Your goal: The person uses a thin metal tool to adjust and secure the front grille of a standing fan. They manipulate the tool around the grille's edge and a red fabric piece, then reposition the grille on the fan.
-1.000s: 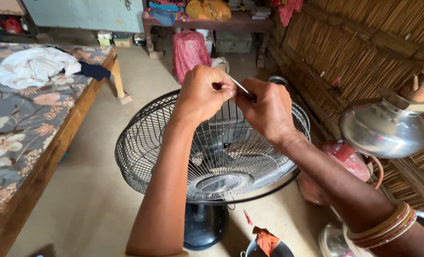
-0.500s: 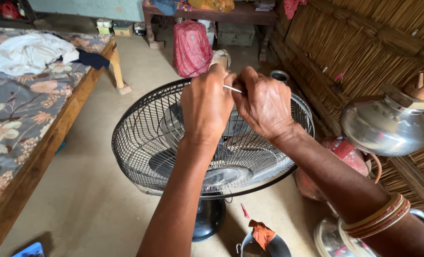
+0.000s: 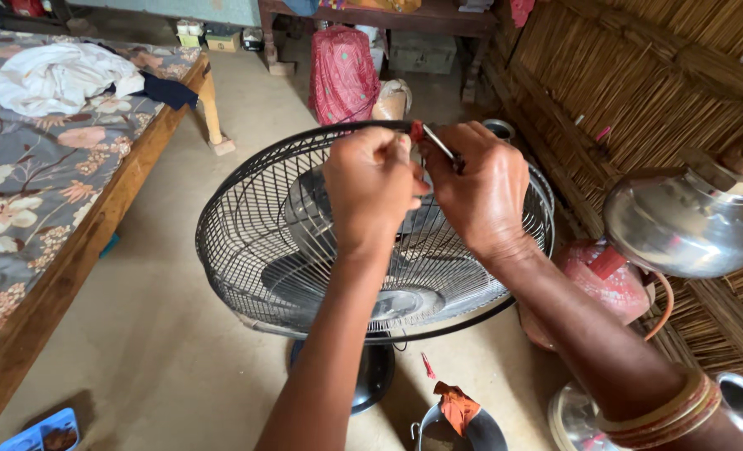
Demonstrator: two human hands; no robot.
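**Both hands close in on the fan guard's far rim**

A sandy floor (image 3: 179, 276) runs between a wooden bed (image 3: 79, 250) with a flowered cover on the left and a woven reed wall (image 3: 639, 75) on the right. In the middle stands a pedestal fan, tipped back, its black wire guard (image 3: 263, 259) facing up toward the camera and its round base (image 3: 376, 376) near the bottom of the view.

The left hand (image 3: 371, 188) and the right hand (image 3: 480, 192) meet at the far rim of the guard, almost touching. The left hand is curled shut around the rim itself. The right hand is closed narrowly on a thin metal tool (image 3: 440, 144), which looks like a small screwdriver, whose red tip end sits right at the rim beside the left hand's fingers. Whether the tool is seated in a screw or clip cannot be told.

Compared with half a second and a second ago, the hands have kept the same pinch at the same spot on the rim; what has changed is mainly the view, which has dipped and drawn closer, so the fan fills more of the frame. The tool has stayed angled between the two hands. This reads as steady, fine work on one fastening point, not a shift to a new one.

On the right a shiny metal pot (image 3: 680, 225) sits near the reed wall, with a reddish clay pot (image 3: 605, 288) below it. A pink bag (image 3: 342, 75) stands beyond the fan.
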